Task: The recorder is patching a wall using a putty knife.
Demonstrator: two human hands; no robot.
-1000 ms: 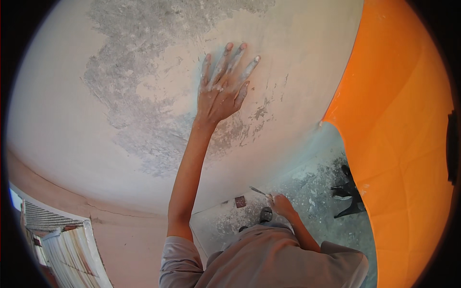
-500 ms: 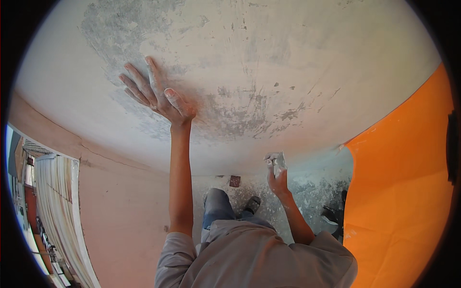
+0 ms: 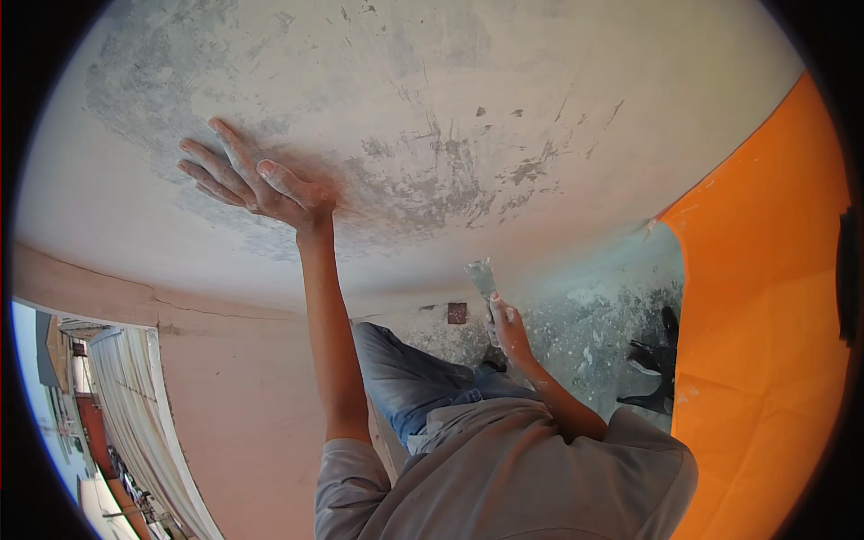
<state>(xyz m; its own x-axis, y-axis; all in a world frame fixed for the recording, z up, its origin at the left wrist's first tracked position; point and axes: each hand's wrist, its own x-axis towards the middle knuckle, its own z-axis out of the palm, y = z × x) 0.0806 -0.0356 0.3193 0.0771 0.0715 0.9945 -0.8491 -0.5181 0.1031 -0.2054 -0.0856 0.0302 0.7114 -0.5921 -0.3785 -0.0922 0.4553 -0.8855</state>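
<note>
My left hand [image 3: 261,184] lies open against the wall [image 3: 558,63], fingers spread and dusted white, beside a scuffed grey patch. The wall is off-white, with grey scraped marks [image 3: 432,175] to the right of that hand. Lower and to the right, my right hand [image 3: 508,331] is closed round the handle of a putty knife [image 3: 483,278]. The blade points up and left, smeared with whitish material, and appears apart from the wall. Most of the handle is hidden in my fingers.
An orange sheet [image 3: 747,315] hangs along the right side. Below are a white-spattered floor [image 3: 576,333], a small dark red square [image 3: 457,313] and a dark object [image 3: 657,364] near the sheet. On the left, a pinkish wall [image 3: 234,387] borders an opening with a pale curtain [image 3: 135,382].
My left hand has shifted left and slightly down on the wall. The right hand has turned, so the putty knife's blade now shows clearly. One knee has risen into view.
</note>
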